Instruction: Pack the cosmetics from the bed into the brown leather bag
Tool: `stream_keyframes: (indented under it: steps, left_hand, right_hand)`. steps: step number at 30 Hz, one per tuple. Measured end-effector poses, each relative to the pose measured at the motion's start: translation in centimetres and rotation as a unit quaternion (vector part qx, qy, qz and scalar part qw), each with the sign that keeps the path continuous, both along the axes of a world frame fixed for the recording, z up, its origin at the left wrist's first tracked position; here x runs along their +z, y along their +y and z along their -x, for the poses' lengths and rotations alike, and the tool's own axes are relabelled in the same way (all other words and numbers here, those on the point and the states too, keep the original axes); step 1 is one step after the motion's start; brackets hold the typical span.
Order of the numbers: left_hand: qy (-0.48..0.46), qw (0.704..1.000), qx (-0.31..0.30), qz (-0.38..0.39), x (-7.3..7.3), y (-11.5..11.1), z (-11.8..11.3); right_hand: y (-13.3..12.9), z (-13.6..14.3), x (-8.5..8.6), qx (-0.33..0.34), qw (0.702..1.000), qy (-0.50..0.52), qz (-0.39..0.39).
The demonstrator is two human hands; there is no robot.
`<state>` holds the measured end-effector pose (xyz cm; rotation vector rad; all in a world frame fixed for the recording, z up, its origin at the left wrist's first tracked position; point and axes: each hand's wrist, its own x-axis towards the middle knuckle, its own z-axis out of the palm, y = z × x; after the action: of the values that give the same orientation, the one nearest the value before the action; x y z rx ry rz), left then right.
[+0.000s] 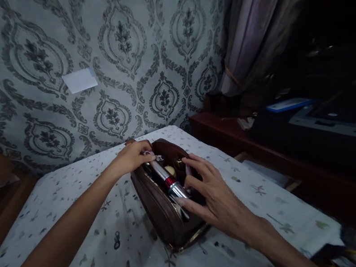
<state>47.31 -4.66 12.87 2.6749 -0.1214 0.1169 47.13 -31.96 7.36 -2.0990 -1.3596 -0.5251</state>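
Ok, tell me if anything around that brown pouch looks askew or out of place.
Little stands out. The brown pouch lies open on the patterned cloth, and a silver-and-red tube sticks out slantwise instead of lying inside. A white slip hangs tilted on the wallpaper.

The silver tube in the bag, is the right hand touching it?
Touching. The head view shows the right hand's thumb pressed against the silver tube's lower end in the bag.
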Motion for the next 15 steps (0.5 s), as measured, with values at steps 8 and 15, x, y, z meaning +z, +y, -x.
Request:
stream_keyframes:
  steps: [8, 15]
  left_hand:
    - [0.026, 0.995, -0.098, -0.009, 1.8, 0.0, 0.5]
    - [0.113, 0.973, -0.177, -0.099, 4.3, -2.1, 0.9]
  right_hand:
    - [-0.9, -0.2, 0.0, 0.022, 1.0, 0.01, 0.017]
    - [-0.7, -0.4, -0.5, 0.027, 1.0, 0.011, -0.002]
